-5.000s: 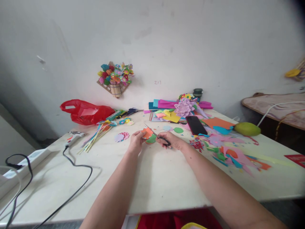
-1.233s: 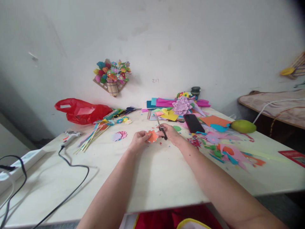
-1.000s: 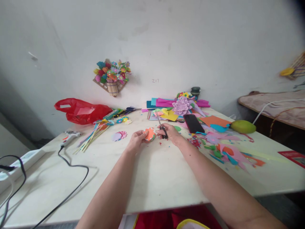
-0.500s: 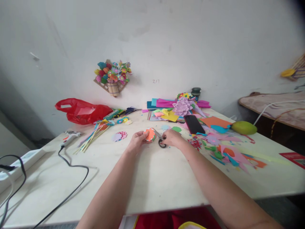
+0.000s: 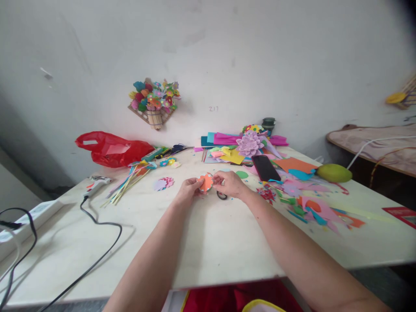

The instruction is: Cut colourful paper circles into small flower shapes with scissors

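Note:
My left hand (image 5: 186, 191) and my right hand (image 5: 231, 184) both pinch a small orange paper flower (image 5: 206, 182) between them, just above the white table (image 5: 208, 242). Under my right hand lie black-handled scissors (image 5: 222, 196) on the tabletop, with only a handle loop showing. A green paper disc (image 5: 242, 174) sits just beyond my right hand.
Coloured paper scraps (image 5: 312, 208), a black phone (image 5: 264, 167), a purple paper flower (image 5: 249, 144) and a green fruit (image 5: 334, 173) lie on the right. A red plastic bag (image 5: 113, 149), coloured sticks (image 5: 128, 184) and a glue gun (image 5: 96, 184) with its black cord (image 5: 100, 234) lie on the left.
My right hand has laid the scissors down on the table and moved onto the orange paper flower, which my left hand has kept holding throughout.

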Tool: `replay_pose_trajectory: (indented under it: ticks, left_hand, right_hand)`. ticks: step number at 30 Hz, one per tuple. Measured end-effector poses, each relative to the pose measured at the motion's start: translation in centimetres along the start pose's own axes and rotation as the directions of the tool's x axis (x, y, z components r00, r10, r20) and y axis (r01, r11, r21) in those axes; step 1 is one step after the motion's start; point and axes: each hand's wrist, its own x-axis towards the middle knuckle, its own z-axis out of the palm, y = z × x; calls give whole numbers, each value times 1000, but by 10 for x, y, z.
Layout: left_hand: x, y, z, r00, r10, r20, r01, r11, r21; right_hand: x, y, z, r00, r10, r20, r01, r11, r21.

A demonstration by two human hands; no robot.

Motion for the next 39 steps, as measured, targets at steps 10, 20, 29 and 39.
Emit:
replay_pose_trajectory:
  ticks: [10,20,29,39]
  left_hand:
    - [2,-4,-3,999,-6,38,5,1000,20]
    - [4,-5,-4,999,-20,42,20,1000,-5]
    - [4,-7,-4,998,25,59,-28,998,48]
    - [-2,1,3,997,74,28,-78,981,176]
  right_hand:
    - [1,6,5,1000,-11,-14,12,998,62]
    - [1,10,8,1000,-18,-14,20,991,131]
    - [3,7,4,990,138,21,-136,921,364]
    - [2,0,2,879,380,288,-477,704,526]
